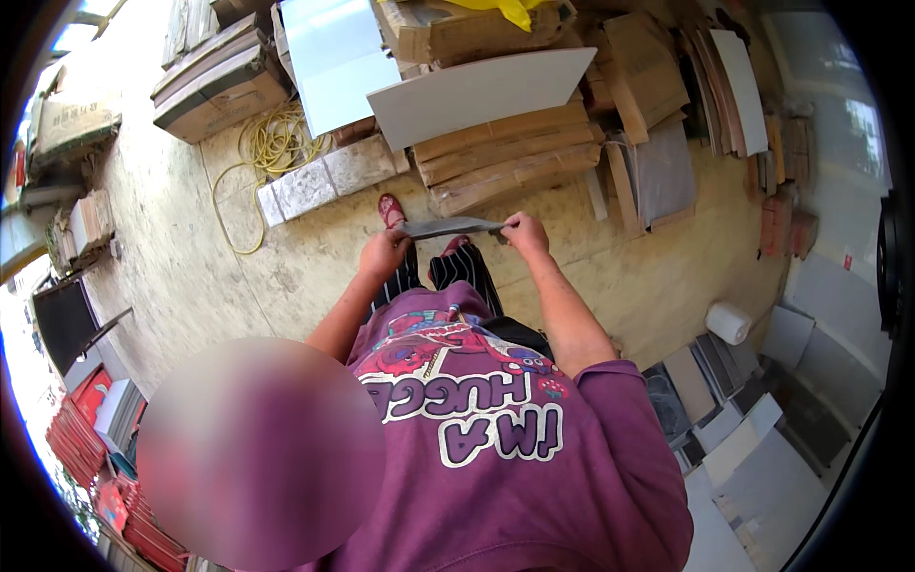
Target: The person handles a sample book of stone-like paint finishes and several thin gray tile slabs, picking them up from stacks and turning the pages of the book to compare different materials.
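Observation:
A thin grey tile piece (448, 227) is held flat between both hands at about waist height. My left hand (384, 253) grips its left end and my right hand (524, 232) pinches its right end. Below the tile I see striped trousers and red sandals (390, 210) on the concrete floor. A purple printed shirt fills the lower middle of the view.
Stacked cardboard tile boxes (505, 153) with a large white tile (477, 91) leaning on them stand ahead. A coiled yellow hose (272, 143) and stone blocks (324, 176) lie at left. Loose grey and white tiles (734, 429) and a white roll (729, 322) lie at right.

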A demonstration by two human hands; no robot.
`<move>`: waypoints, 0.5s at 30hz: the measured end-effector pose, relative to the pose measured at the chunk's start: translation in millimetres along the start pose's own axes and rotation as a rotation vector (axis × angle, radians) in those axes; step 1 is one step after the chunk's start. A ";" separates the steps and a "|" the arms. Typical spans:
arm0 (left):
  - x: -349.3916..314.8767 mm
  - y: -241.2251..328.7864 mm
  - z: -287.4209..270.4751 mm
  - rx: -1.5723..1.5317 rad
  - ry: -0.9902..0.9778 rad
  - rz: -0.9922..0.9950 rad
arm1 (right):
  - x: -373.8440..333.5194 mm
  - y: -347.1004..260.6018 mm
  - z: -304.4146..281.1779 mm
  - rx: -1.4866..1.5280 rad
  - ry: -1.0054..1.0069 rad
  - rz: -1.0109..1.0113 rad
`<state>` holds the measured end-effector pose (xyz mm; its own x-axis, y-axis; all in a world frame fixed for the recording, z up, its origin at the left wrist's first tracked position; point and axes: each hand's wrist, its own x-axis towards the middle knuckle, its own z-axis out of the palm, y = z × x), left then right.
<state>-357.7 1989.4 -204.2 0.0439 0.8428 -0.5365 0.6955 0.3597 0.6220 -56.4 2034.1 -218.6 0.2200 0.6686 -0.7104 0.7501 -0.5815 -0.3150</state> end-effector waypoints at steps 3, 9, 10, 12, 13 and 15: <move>33.1 -14.9 -6.0 -0.083 0.064 0.065 | 18.9 -15.2 1.2 0.003 0.043 -0.030; 98.4 -3.4 -54.2 -0.013 0.114 -0.012 | 79.7 -58.2 3.3 0.038 0.140 -0.163; 112.3 -4.6 -59.5 0.004 0.151 0.003 | 90.0 -72.7 -3.4 0.054 0.119 -0.161; 143.0 -17.3 -66.4 -0.032 0.178 -0.017 | 106.6 -106.6 -13.2 0.081 0.154 -0.240; 154.2 -15.0 -73.1 -0.026 0.214 -0.013 | 116.7 -122.0 -18.3 0.094 0.173 -0.290; 174.3 -6.5 -92.7 0.003 0.312 0.062 | 138.3 -149.1 -28.7 0.155 0.190 -0.374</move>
<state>-421.1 2171.1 -248.9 -0.1354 0.9454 -0.2965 0.7003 0.3030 0.6464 -119.9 2226.6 -251.8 0.0729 0.9111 -0.4057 0.7004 -0.3363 -0.6295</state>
